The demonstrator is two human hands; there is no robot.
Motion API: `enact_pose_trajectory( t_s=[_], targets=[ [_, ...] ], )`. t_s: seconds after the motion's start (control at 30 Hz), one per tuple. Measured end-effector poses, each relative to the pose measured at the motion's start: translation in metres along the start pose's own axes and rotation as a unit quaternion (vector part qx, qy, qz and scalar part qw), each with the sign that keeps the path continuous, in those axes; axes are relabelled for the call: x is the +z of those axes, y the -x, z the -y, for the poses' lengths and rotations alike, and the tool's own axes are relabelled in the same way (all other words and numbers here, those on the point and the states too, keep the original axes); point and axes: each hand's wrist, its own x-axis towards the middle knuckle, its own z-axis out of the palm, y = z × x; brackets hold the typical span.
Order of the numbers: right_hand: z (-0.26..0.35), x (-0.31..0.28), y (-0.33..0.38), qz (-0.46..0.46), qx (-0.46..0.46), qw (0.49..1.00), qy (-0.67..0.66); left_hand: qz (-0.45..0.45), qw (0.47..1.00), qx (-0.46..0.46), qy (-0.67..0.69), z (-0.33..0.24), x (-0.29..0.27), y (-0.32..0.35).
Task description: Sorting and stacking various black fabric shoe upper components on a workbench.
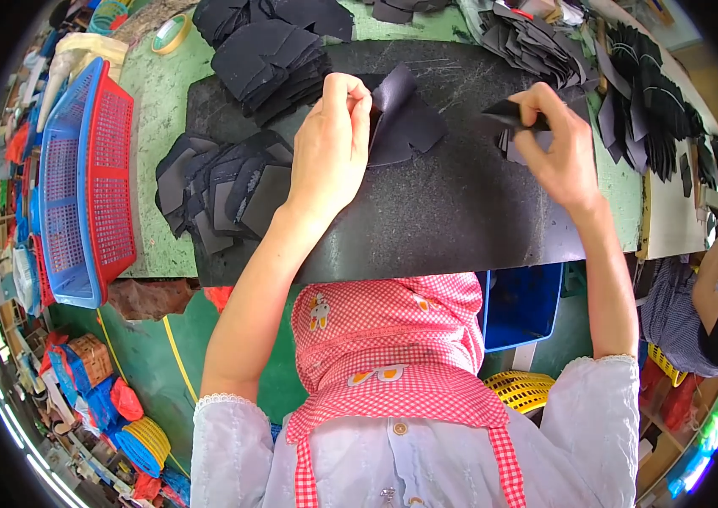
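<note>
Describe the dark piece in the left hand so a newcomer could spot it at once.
Start at the black mat covering the green table. Near its upper middle, the left hand pinches a dark fabric piece. Unlike the stacked pieces at left, it lies alone and partly lifted.

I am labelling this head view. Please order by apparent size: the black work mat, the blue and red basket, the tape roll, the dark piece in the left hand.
1. Black work mat
2. Blue and red basket
3. Dark piece in the left hand
4. Tape roll

The basket lies near the bent rim, but the order stays clear.
</note>
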Motion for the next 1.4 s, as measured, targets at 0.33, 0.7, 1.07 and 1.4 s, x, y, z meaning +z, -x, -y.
enact_pose_trajectory(
  t_s=[0.33, 0.7, 1.07, 1.4],
  targets=[
    [0.032, 0.042, -0.008, 0.121, -0.053, 0.986, -0.100, -0.246, 0.897, -0.129, 0.343, 0.001, -0.035, 0.021],
    [0.042, 0.022, 0.009, 0.116, -0.112, 0.979, -0.120, 0.033, 0.988, -0.036, 0.146, -0.047, -0.049, 0.081],
    [0.045, 0.010, 0.039, 0.113, 0.101, 0.835, -0.529, 0.138, 0.882, -0.268, 0.363, -0.039, -0.056, 0.054],
    [0.068, 0.055, 0.042, 0.244, 0.255, 0.910, -0.218, 0.258, 0.885, -0.342, 0.183, -0.036, -0.069, 0.054]
  ],
)
